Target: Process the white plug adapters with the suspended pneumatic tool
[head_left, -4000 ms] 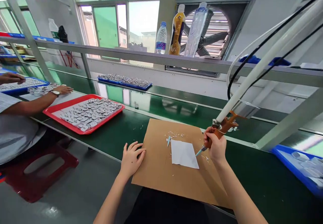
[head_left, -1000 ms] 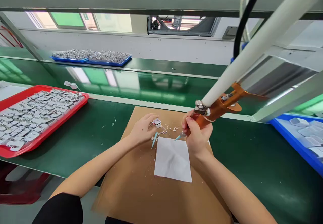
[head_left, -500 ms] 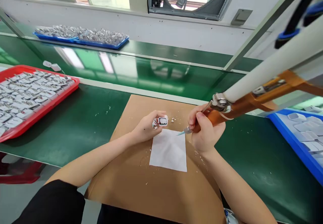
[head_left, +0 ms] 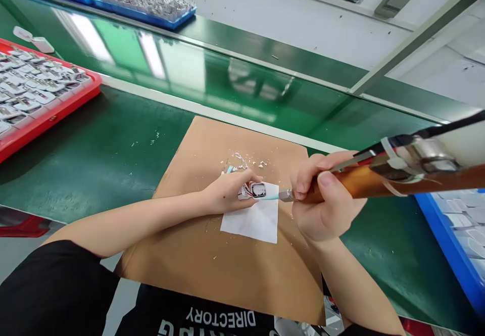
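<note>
My left hand (head_left: 227,194) pinches a small white part with red and black wires (head_left: 254,190) over the top edge of a white paper sheet (head_left: 254,221). My right hand (head_left: 322,199) grips an orange glue dispenser gun (head_left: 379,179). Its teal nozzle tip (head_left: 271,197) touches the small part. Both hands work above a brown cardboard mat (head_left: 227,265) on the green bench (head_left: 113,159).
A red tray (head_left: 56,106) of several small parts lies at the left. A blue tray (head_left: 450,245) with clear pieces sits at the right, another blue tray (head_left: 151,17) at the back. White glue crumbs (head_left: 242,161) and a spare teal nozzle (head_left: 229,169) lie on the cardboard.
My head has tipped down and closer. The left hand brought the small part onto the paper, and the dispenser nozzle moved left until it met the part.
</note>
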Demonstrator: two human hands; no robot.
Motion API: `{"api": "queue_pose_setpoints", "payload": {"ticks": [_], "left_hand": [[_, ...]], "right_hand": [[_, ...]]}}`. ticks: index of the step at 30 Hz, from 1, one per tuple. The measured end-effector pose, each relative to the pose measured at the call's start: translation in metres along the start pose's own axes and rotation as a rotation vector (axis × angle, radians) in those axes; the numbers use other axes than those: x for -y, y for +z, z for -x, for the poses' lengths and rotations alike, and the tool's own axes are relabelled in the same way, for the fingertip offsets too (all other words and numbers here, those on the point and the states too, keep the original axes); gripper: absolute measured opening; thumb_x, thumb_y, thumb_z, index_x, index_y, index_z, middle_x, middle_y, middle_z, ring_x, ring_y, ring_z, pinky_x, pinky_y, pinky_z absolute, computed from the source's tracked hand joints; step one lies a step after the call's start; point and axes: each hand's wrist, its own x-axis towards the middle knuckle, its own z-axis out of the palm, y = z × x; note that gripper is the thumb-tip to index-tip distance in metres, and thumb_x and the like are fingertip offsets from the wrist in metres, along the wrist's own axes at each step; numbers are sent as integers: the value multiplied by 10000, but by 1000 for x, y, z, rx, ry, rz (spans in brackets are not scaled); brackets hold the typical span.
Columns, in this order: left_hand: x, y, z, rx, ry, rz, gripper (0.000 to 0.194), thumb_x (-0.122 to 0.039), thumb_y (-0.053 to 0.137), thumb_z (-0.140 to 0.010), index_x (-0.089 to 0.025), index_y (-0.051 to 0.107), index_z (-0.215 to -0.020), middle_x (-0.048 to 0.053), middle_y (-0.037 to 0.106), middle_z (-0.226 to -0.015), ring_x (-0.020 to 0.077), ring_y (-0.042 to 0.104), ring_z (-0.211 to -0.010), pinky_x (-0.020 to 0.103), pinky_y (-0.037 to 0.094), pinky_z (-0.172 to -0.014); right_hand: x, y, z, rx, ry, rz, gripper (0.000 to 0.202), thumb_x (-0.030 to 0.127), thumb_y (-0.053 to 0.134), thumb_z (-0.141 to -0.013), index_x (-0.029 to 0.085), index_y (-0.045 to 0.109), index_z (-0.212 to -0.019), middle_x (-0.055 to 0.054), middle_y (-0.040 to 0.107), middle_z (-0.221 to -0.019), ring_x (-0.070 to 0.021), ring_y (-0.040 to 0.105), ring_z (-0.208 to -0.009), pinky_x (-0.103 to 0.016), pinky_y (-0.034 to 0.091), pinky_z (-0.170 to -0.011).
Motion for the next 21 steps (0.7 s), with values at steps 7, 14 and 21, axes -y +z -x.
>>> {"api": "queue_pose_setpoints", "payload": {"ticks": [7, 14, 21], "left_hand": [[-7, -2, 2, 45, -18, 77, 334, -309, 640, -815, -235, 461, -1088, 10, 632, -1244, 150, 668, -925, 269, 512, -759], [-9, 0, 3, 0, 20, 166, 357, -298, 642, -819, -219, 474, -1124, 31, 658, -1185, 164, 661, -995, 275, 521, -795], [-9, 6, 3, -64, 55, 185, 369, -274, 658, -809, -218, 557, -1160, 30, 690, -1061, 172, 664, -966, 303, 535, -870]], "right_hand": [[2, 4, -1, -27, -3, -2, 81, 142, 584, -733, 208, 632, -737, 55, 476, -440, -73, 331, -323, -226, 231, -290], [1, 5, -1, -7, -6, -22, 109, 134, 574, -741, 197, 659, -769, 50, 494, -452, -69, 336, -317, -227, 248, -291], [1, 8, 0, -53, -12, 8, 89, 191, 588, -773, 191, 670, -740, 47, 463, -451, -68, 338, -322, -226, 234, -286]]}}
